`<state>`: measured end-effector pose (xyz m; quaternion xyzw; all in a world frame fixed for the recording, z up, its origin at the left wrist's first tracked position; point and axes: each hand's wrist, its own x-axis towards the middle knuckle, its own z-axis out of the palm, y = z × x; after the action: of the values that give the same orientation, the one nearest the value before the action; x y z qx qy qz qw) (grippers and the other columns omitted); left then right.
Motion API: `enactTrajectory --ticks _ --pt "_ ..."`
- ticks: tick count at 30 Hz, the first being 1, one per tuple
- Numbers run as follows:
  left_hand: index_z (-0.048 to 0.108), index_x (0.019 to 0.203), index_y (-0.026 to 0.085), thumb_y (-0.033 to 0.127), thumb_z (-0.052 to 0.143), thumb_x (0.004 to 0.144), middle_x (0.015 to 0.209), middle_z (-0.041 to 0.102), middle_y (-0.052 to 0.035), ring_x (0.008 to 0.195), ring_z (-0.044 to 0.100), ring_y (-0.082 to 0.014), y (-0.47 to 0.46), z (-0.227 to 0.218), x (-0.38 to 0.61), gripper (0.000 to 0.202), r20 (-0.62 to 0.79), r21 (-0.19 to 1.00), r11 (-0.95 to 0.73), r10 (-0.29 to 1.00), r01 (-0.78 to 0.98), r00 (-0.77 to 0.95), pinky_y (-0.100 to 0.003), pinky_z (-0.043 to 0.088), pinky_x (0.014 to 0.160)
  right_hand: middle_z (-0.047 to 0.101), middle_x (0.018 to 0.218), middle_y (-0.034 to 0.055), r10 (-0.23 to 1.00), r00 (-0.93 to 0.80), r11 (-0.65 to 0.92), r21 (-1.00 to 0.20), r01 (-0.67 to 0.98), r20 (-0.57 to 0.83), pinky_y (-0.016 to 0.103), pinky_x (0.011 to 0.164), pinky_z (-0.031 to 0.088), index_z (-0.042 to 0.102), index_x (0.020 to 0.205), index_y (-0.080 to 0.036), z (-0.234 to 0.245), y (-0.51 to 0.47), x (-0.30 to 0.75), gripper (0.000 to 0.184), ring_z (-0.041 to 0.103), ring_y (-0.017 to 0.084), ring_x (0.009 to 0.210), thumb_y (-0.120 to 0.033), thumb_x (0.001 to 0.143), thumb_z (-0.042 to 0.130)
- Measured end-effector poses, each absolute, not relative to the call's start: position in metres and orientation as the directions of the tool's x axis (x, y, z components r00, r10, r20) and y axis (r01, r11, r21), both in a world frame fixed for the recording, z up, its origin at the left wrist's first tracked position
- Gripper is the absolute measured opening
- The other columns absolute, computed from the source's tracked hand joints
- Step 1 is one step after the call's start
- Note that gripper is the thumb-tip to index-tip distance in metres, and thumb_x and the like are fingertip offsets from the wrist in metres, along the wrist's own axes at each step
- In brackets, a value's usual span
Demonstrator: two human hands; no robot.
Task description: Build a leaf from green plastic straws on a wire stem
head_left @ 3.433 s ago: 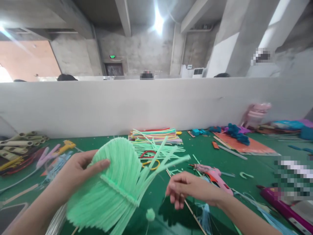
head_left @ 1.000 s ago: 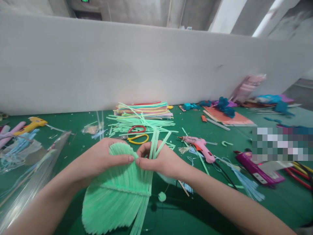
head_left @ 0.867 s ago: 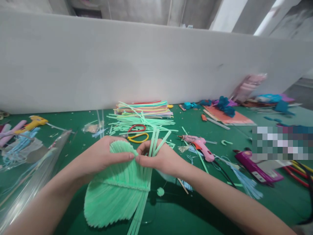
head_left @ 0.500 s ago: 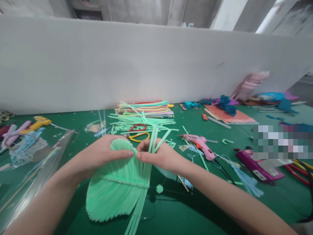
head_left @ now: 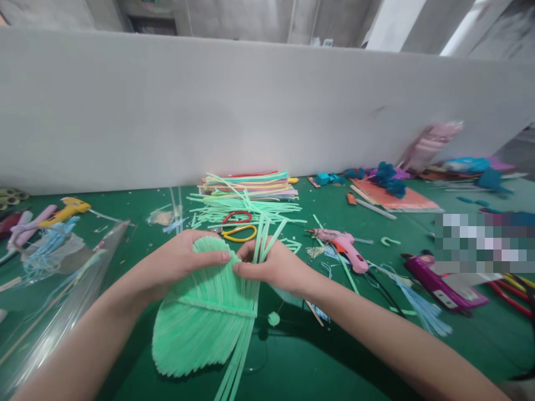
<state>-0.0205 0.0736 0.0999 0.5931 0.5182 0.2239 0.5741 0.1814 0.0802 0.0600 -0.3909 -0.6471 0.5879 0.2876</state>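
A light green leaf made of pipe cleaners [head_left: 200, 340] is held up over the table, with a thick rib across it and a jagged rim. My left hand [head_left: 196, 259] grips its upper edge, thumb on the near face and fingers hidden behind. At the leaf's right edge, my right hand [head_left: 267, 264] pinches loose pipe cleaner ends [head_left: 261, 239], which stick up past the fingers. More loose ends [head_left: 236, 362] hang below the rib. The right fingertips lie close to the left thumb.
Beyond my hands lie scissors [head_left: 240, 233] and a pile of coloured pipe cleaners [head_left: 251, 192]. A pink glue gun [head_left: 346, 248] rests to the right, near a purple device [head_left: 443, 284]. On the left are a yellow glue gun [head_left: 67, 210] and clear plastic wrap [head_left: 83, 289]. A white partition [head_left: 251, 106] stands behind.
The leaf has shifted slightly right and its lower left edge has swung a little inward. Both hands keep their hold, with the fingertips almost unmoved.
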Motion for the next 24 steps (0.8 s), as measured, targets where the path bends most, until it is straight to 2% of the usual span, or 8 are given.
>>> enactTrajectory --ticks 4,10,17,24 --pt "0.069 0.08 0.02 0.043 0.07 0.075 0.079 0.068 -0.0008 0.075 0.06 -0.0194 0.073 0.1 -0.018 0.023 -0.279 0.899 0.113 0.893 0.424 0.354 -0.03 0.046 0.068 0.052 0.062 -0.0048 0.84 -0.537 0.021 -0.984 0.18 -0.08 0.023 0.053 0.033 0.064 0.071 -0.016 0.06 0.08 0.181 0.007 0.044 0.008 0.056 -0.022 0.07 0.067" --pt "0.069 0.075 0.022 0.045 0.069 0.075 0.077 0.064 0.0011 0.074 0.056 -0.0184 0.074 0.098 -0.018 0.023 -0.228 0.869 0.027 0.908 0.494 0.351 -0.029 0.043 0.068 0.054 0.065 -0.0042 0.838 -0.54 0.049 -0.975 0.218 -0.079 0.022 0.054 0.034 0.063 0.075 -0.016 0.068 0.079 0.184 0.008 0.045 0.009 0.059 -0.022 0.071 0.066" --pt "0.069 0.077 0.021 0.046 0.067 0.074 0.078 0.066 -0.0009 0.074 0.057 -0.0199 0.075 0.097 -0.017 0.025 -0.241 0.858 0.036 0.909 0.513 0.34 -0.032 0.045 0.067 0.054 0.063 -0.0051 0.853 -0.518 0.076 -0.966 0.248 -0.066 0.02 0.051 0.035 0.06 0.072 -0.016 0.075 0.078 0.185 0.004 0.045 0.008 0.057 -0.016 0.068 0.062" --pt "0.069 0.075 0.021 0.048 0.068 0.074 0.076 0.065 0.0 0.071 0.056 -0.0183 0.074 0.099 -0.015 0.027 -0.243 0.848 0.029 0.909 0.529 0.338 -0.03 0.043 0.064 0.053 0.061 -0.006 0.862 -0.503 0.055 -0.973 0.226 -0.068 0.02 0.049 0.033 0.06 0.068 -0.016 0.074 0.077 0.183 0.003 0.043 0.006 0.054 -0.015 0.066 0.062"
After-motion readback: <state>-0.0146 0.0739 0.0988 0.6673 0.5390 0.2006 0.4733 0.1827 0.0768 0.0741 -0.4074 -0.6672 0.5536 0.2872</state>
